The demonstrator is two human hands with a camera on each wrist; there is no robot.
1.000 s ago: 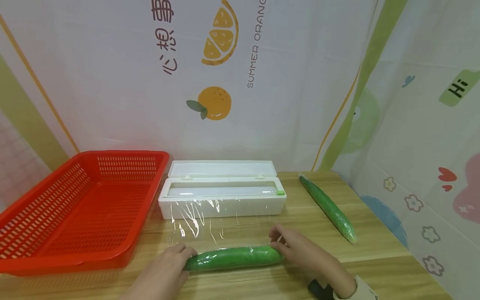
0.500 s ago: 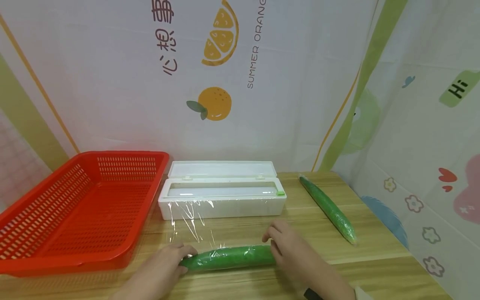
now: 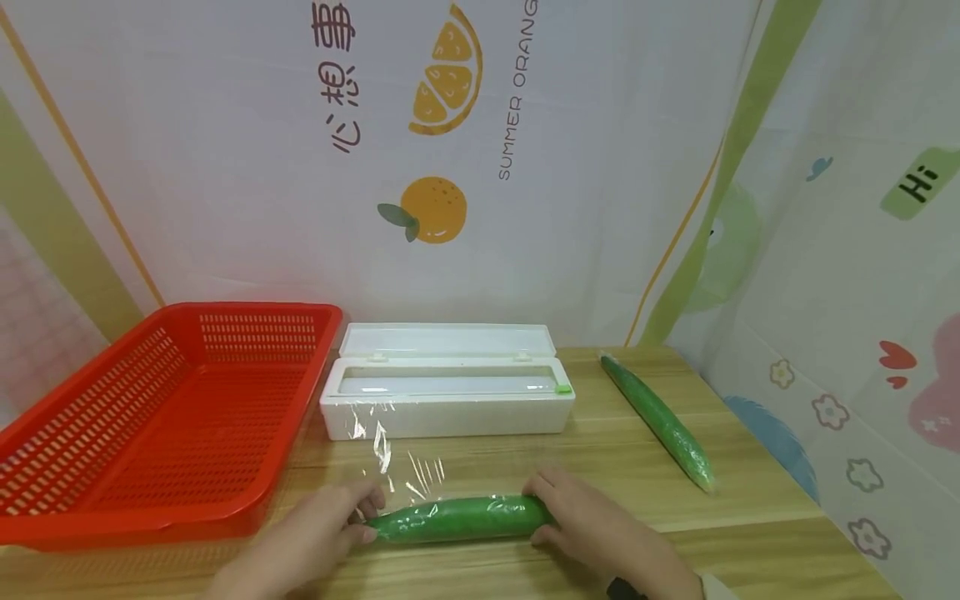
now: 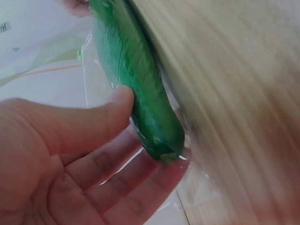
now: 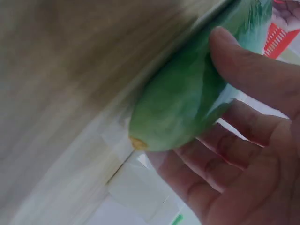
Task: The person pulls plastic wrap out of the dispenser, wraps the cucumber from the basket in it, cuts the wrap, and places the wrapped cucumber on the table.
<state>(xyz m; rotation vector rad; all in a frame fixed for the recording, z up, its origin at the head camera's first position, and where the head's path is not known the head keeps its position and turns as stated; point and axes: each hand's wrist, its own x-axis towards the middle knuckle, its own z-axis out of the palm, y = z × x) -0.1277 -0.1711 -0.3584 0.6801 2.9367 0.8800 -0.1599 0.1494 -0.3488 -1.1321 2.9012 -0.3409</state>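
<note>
A green cucumber wrapped in clear cling film lies crosswise near the front of the table. The left hand holds its left end; in the left wrist view the thumb presses its side and the fingers curve around the tip. At the right end is the right hand, its thumb on one side and its fingers on the other. A sheet of cling film with bright creases runs from the cucumber back to a white dispenser box, whose lid stands raised.
A red plastic basket with slotted walls stands on the left. Another film-wrapped cucumber lies slantwise at the right of the wooden table. A printed cloth hangs right behind the box.
The right hand has gone from raised fingers at the film to gripping the cucumber's right end. The left hand has shifted slightly left, around the tip. The film's creases have changed.
</note>
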